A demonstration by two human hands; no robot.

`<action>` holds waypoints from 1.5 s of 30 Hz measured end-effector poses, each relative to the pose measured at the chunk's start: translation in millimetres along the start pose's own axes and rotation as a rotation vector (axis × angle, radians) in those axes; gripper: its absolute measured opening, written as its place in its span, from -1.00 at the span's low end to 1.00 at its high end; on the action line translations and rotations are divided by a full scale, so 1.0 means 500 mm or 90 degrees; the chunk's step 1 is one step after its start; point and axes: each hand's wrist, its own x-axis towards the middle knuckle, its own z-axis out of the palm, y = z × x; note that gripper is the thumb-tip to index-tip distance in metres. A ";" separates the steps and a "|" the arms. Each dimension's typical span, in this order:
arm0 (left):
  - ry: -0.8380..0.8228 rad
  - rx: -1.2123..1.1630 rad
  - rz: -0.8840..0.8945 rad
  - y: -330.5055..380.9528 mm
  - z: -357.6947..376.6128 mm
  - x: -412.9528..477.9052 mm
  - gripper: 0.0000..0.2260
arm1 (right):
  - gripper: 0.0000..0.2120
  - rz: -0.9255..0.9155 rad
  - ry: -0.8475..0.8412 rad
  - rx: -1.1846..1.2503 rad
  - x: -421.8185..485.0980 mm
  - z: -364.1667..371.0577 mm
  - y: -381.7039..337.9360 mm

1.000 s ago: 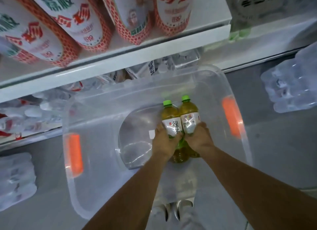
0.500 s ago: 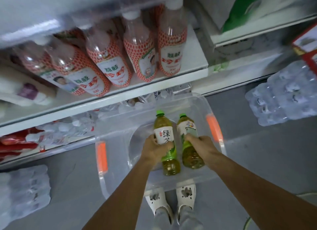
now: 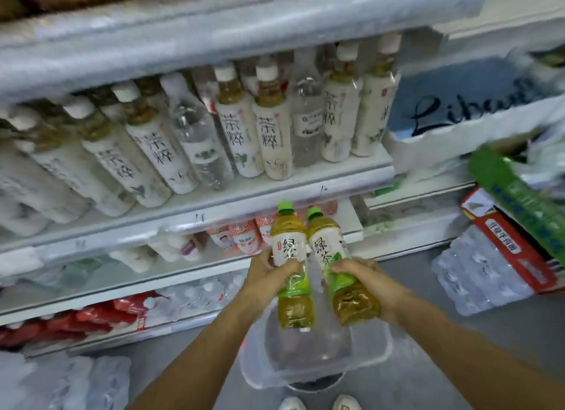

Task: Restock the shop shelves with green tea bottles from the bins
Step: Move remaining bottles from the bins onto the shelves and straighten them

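The left hand [image 3: 269, 275] has its grip closed around one green tea bottle [image 3: 292, 266], and the right hand [image 3: 367, 279] has its grip closed around a second green tea bottle [image 3: 334, 263]. Both bottles are up in the air in front of the shelves, above a clear plastic bin [image 3: 315, 363] on the floor. They stand almost upright, green caps up and bottoms down, long way running up and down. The right one leans a little to the left at the top, so the two necks are close together. Each has a white label with big dark Chinese letters, 绿茶, and a green leafy band below it. Fingers cover the lower part of both labels. Behind them, the middle shelf [image 3: 214, 207] holds rows of white-label bottles [image 3: 238, 134] with white caps, and their big letters read 茶粹. A few clear water bottles [image 3: 195, 137] stand among them, but their small labels are too blurry to read. The shelf below has short bottles with red dotted labels [image 3: 247, 241], partly hidden by the tea bottles. On the right, a blue and white pack [image 3: 458, 110] shows dark handwriting that may start with "Lib"; the rest is smeared. Wrapped packs of water [image 3: 480, 275] sit on the floor beside a red box [image 3: 507, 241]. The bin's front edge is cut off by the arms, and two white shoes [image 3: 318, 403] peek in at the bottom.
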 end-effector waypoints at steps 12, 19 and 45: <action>-0.017 -0.094 0.240 0.372 -0.117 -0.188 -0.91 | -0.57 -0.282 -0.085 0.026 -0.259 0.138 -0.294; -0.058 -0.055 0.200 0.427 -0.114 -0.257 -0.89 | -0.47 -0.424 -0.159 -0.014 -0.370 0.176 -0.419; 0.232 -0.188 0.680 0.858 -0.138 -0.421 -0.58 | -0.93 -0.812 -0.122 -0.074 -0.578 0.187 -0.762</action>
